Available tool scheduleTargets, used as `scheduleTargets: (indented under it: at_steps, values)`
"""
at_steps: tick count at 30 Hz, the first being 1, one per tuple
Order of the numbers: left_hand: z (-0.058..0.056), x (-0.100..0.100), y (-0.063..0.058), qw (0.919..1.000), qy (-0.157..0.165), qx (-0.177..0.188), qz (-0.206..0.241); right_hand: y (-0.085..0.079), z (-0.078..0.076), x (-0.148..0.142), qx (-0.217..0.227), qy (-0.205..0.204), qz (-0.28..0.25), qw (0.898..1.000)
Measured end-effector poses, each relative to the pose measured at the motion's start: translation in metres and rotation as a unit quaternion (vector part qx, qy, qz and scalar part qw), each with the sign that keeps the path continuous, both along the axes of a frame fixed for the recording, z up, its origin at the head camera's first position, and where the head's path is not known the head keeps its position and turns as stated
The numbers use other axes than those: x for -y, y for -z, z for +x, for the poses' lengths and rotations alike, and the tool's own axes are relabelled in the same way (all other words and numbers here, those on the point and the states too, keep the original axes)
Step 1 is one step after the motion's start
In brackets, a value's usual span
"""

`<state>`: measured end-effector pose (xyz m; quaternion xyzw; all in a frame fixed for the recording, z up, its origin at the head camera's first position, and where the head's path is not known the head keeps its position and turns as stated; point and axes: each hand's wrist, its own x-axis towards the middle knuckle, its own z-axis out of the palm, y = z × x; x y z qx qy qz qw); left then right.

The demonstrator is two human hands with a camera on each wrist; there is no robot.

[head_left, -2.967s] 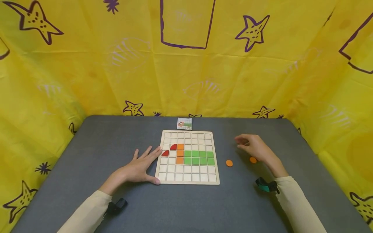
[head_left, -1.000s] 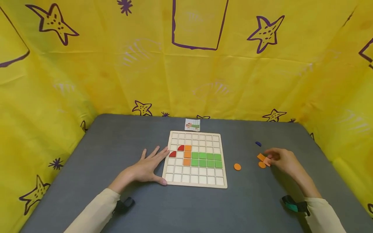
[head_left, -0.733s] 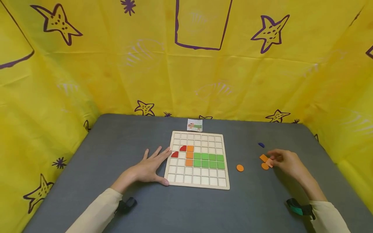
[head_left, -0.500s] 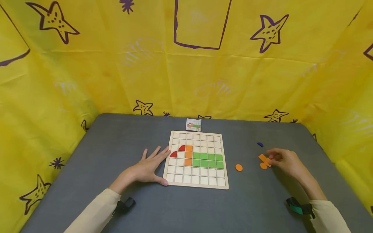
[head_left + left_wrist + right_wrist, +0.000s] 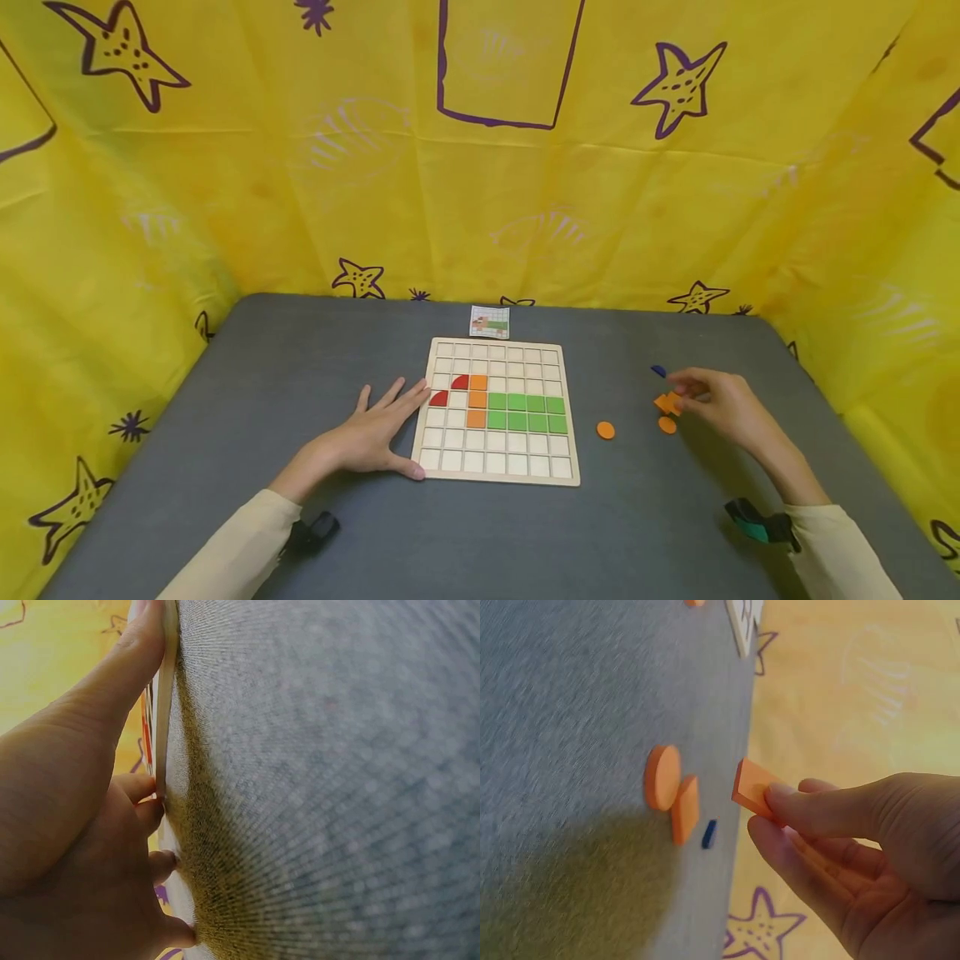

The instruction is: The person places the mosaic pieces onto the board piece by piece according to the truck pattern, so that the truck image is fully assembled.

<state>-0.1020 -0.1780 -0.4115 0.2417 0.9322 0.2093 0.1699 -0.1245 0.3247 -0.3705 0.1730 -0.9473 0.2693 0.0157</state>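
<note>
My left hand [image 5: 360, 437] lies with spread fingers along the left side of a wooden grid board [image 5: 495, 462], thumb at its near corner. Between thumb and fingers, my right hand [image 5: 723, 404] pinches an orange square tile [image 5: 754, 787], held above the table in the right wrist view. Below it lie another orange square tile [image 5: 686, 810], an orange disc [image 5: 664, 778] and a small dark blue half-round piece [image 5: 658, 371]. On the board sit two red quarter-round tiles [image 5: 461, 382], a column of orange squares [image 5: 477, 400] and two rows of green squares [image 5: 527, 412].
A second orange disc [image 5: 605, 430] lies between the board and the right hand's pieces. Behind the board's far edge is a small printed pattern card [image 5: 490, 322]. A yellow curtain [image 5: 480, 208] with drawn sea shapes surrounds the grey table [image 5: 300, 342].
My right hand came down to the loose pieces on the right, took an orange square tile and raised it off the table. The left hand stays at the board; the head view shifted slightly.
</note>
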Motion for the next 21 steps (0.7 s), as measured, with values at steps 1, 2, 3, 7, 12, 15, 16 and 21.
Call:
scheduleTargets:
  at_steps: [1, 2, 3, 7, 12, 15, 16, 21]
  values:
    - [0.000, 0.000, 0.000, 1.0000, 0.000, 0.000, 0.000, -0.001, 0.000, 0.002, -0.006, -0.003, -0.001, 1.000]
    - [0.000, 0.000, 0.001, 1.0000, 0.000, 0.000, -0.001, -0.001, 0.000, 0.004, -0.012, -0.006, 0.000, 1.000]
    - [-0.001, 0.000, 0.001, 1.0000, -0.001, 0.001, -0.003, -0.002, -0.001, 0.007, -0.016, -0.010, -0.001, 1.000]
    - [-0.001, 0.000, 0.001, 1.0000, -0.001, 0.002, -0.005, -0.003, -0.002, 0.016, -0.023, -0.021, -0.012, 0.999]
    - [-0.002, -0.001, -0.001, 1.0000, 0.003, 0.004, -0.002, -0.003, -0.002, 0.028, -0.016, -0.025, -0.020, 0.999]
    - [-0.001, -0.001, -0.003, 1.0000, 0.003, 0.004, -0.002, -0.002, -0.004, 0.037, -0.014, -0.030, -0.021, 0.999]
    - [-0.001, -0.001, -0.003, 1.0000, 0.002, 0.003, -0.002, -0.002, -0.005, 0.040, -0.014, -0.032, -0.021, 0.999]
    - [-0.001, -0.001, -0.003, 1.0000, 0.005, 0.000, -0.004, 0.001, -0.008, 0.053, -0.010, -0.041, -0.029, 0.999]
